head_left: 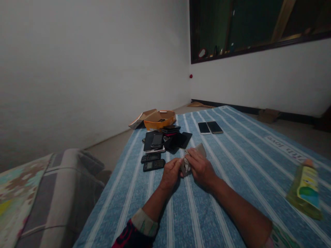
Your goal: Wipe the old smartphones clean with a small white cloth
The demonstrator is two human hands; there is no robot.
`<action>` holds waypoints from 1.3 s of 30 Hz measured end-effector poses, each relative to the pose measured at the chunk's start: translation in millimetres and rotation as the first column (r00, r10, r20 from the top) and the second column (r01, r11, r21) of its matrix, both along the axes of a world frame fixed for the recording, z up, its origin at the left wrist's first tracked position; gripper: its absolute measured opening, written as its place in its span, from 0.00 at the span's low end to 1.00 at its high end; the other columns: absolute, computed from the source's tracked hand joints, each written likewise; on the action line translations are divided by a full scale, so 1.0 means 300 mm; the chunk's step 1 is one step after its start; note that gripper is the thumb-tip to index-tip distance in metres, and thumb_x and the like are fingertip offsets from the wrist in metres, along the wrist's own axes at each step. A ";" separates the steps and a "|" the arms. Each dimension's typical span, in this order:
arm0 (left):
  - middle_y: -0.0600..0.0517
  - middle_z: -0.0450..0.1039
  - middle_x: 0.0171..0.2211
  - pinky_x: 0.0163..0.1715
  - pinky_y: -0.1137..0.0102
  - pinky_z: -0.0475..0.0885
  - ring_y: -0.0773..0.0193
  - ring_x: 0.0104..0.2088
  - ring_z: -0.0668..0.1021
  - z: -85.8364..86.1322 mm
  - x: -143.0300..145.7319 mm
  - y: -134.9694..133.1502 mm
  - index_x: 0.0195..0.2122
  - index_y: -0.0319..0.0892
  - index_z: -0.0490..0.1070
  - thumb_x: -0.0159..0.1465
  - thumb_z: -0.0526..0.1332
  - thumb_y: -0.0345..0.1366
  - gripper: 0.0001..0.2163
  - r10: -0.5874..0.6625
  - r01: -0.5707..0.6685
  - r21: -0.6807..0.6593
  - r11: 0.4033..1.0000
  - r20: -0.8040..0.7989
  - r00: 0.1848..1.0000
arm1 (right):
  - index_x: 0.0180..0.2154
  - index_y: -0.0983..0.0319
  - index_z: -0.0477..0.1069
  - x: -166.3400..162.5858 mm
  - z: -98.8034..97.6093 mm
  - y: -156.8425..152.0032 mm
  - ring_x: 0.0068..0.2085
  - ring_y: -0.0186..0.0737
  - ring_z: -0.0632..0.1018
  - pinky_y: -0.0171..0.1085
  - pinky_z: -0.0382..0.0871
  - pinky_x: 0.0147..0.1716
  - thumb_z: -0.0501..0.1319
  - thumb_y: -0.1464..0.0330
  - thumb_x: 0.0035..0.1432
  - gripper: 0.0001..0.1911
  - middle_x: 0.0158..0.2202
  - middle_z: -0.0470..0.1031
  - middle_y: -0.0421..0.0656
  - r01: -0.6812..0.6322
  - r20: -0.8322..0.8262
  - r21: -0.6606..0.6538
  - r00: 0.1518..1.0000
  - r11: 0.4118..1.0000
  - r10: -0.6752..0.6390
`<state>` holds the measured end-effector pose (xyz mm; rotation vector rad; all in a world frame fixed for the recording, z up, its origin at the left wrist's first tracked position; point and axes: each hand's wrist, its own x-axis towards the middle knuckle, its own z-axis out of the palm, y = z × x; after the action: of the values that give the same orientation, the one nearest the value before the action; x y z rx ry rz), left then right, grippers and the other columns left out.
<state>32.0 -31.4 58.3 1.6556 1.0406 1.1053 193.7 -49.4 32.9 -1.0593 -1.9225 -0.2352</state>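
My left hand [170,173] is closed on the near left edge of a small flat greyish item [185,169], whose kind I cannot make out. My right hand [201,167] grips a beige-grey cloth [201,149] and presses part of it onto that item. The fingers hide most of both. Just left of my hands, two black keypad phones [154,165] lie side by side on the blue striped cover [178,220]. Beyond them is a heap of dark phones and flat devices [156,140], several stacked on one another.
An open orange cardboard box [160,120] stands behind the heap. Two smartphones [210,127] lie beyond my hands to the right. A bottle of yellow-green liquid [306,189] is at the right. A draped seat or bed edge [67,193] sits on the left.
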 end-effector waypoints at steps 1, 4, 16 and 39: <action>0.56 0.66 0.18 0.21 0.72 0.66 0.68 0.18 0.70 -0.002 0.003 0.002 0.25 0.40 0.70 0.63 0.58 0.52 0.19 -0.003 0.004 -0.054 0.999 0.029 1.000 | 0.54 0.64 0.72 0.020 -0.007 0.012 0.63 0.51 0.67 0.57 0.65 0.61 0.52 0.79 0.60 0.22 0.57 0.72 0.55 0.031 -0.010 -0.014 0.999 0.999 -0.031; 0.55 0.68 0.19 0.18 0.72 0.66 0.69 0.16 0.70 -0.011 0.011 0.011 0.28 0.39 0.71 0.61 0.58 0.55 0.22 0.013 -0.006 -0.140 0.990 0.049 0.999 | 0.52 0.65 0.73 0.085 -0.031 0.049 0.61 0.50 0.69 0.55 0.66 0.60 0.51 0.81 0.57 0.23 0.55 0.73 0.55 0.149 -0.054 -0.061 0.987 0.987 -0.153; 0.53 0.68 0.15 0.23 0.70 0.63 0.62 0.20 0.73 0.000 -0.021 0.110 0.18 0.43 0.65 0.64 0.54 0.45 0.19 0.193 -0.190 0.049 0.981 -0.406 0.893 | 0.43 0.66 0.74 0.032 -0.052 0.041 0.57 0.51 0.71 0.52 0.68 0.57 0.53 0.82 0.56 0.17 0.50 0.73 0.58 0.140 0.002 -0.152 0.990 0.978 -0.141; 0.44 0.76 0.49 0.55 0.56 0.69 0.52 0.50 0.76 -0.053 -0.064 0.069 0.50 0.41 0.71 0.56 0.56 0.29 0.19 0.210 0.105 0.440 0.892 -0.609 0.765 | 0.49 0.64 0.72 -0.074 -0.007 -0.046 0.63 0.52 0.68 0.56 0.55 0.63 0.57 0.74 0.63 0.13 0.57 0.72 0.54 0.054 0.187 -0.262 0.982 0.964 -0.004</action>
<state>12.8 -10.7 42.3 2.5175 1.3257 0.8524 171.4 -63.3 30.7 -1.2809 -2.1504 -0.0948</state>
